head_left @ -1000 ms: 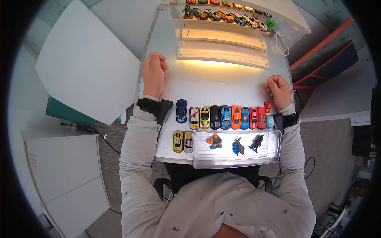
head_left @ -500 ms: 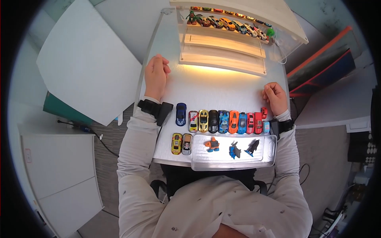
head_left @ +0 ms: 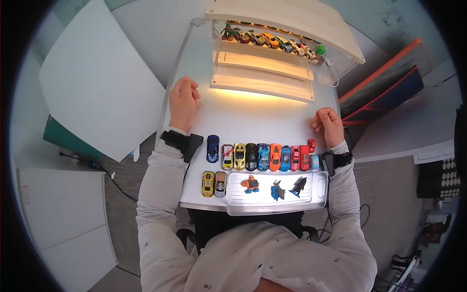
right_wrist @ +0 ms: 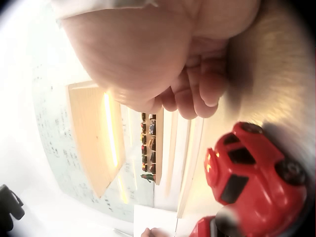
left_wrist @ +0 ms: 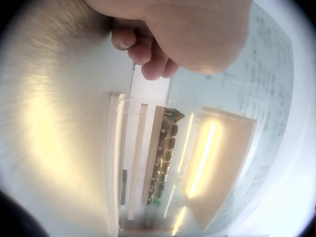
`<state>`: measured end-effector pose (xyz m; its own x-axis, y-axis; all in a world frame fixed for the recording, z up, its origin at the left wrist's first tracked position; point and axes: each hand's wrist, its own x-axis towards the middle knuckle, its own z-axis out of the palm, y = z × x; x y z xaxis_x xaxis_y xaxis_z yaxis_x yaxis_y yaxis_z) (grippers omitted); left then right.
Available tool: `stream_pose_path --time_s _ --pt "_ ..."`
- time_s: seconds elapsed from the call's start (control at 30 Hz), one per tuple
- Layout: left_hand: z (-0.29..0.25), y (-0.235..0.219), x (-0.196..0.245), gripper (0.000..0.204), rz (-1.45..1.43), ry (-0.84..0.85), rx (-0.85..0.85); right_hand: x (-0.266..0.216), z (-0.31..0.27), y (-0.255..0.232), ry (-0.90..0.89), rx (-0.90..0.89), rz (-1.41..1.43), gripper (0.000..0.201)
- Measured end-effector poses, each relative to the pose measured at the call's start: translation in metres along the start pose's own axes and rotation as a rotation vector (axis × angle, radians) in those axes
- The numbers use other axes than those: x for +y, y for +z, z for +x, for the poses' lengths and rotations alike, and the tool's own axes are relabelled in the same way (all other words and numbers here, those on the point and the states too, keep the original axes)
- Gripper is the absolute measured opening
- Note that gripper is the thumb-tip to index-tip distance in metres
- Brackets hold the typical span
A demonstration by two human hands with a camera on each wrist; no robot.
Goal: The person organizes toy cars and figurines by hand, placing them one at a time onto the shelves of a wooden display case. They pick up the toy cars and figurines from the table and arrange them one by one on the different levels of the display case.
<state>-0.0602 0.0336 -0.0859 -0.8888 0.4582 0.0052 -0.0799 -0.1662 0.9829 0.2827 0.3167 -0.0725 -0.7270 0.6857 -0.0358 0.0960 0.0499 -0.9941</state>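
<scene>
My left hand (head_left: 184,103) rests on the table's left side, fingers loosely curled around nothing. On the right side lies my right hand (head_left: 331,127), also loosely curled and holding nothing. Close behind its wrist stands a small red toy car (right_wrist: 256,182), large in the right wrist view. Nearest the left wrist is a dark blue toy car (head_left: 212,149), set a little apart from a row of several toy cars (head_left: 263,156). Nearer the body, a yellow toy car (head_left: 207,184) and a silver one (head_left: 220,184) stand left of a clear plastic tray (head_left: 318,199).
Three small toy figures lie in the tray, one an orange figure (head_left: 250,184). At the back stands a lit wooden display shelf (head_left: 262,87) with toy cars on its upper tiers and bare lower tiers. A white cable (head_left: 332,80) hangs at its right side.
The head view has shifted, so the table, shelf and toys appear lower and farther left. Both hands stay resting in about the same places, and the toys keep their arrangement.
</scene>
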Motion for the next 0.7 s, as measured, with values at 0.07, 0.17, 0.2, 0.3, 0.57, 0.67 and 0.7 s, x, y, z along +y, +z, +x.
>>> stream_pose_path --time_s 0.07,0.17,0.2,0.3,0.57,0.67,0.7 --pt "0.001 0.000 0.000 0.032 -0.002 0.000 -0.006 -0.009 0.001 -0.006 -0.009 -0.026 -0.026 0.017" --pt "0.001 0.000 -0.004 0.033 -0.009 -0.001 -0.008 -0.056 -0.001 0.016 -0.064 -0.061 -0.175 0.020" --pt "0.002 0.000 -0.004 0.033 -0.008 -0.001 -0.011 -0.072 0.001 0.026 -0.085 -0.107 -0.259 0.033" --pt "0.003 -0.002 -0.005 0.033 0.011 -0.011 -0.017 -0.106 0.021 0.056 -0.306 -0.220 -0.692 0.052" --pt "0.002 -0.002 -0.003 0.034 0.028 -0.015 -0.029 -0.115 0.106 0.113 -0.309 -0.253 -1.133 0.079" --pt "0.002 -0.003 -0.003 0.033 0.044 -0.012 -0.026 -0.112 0.124 0.125 -0.294 -0.267 -1.200 0.082" --pt "0.002 -0.003 -0.003 0.033 0.053 -0.004 -0.028 -0.111 0.130 0.126 -0.306 -0.259 -1.206 0.083"
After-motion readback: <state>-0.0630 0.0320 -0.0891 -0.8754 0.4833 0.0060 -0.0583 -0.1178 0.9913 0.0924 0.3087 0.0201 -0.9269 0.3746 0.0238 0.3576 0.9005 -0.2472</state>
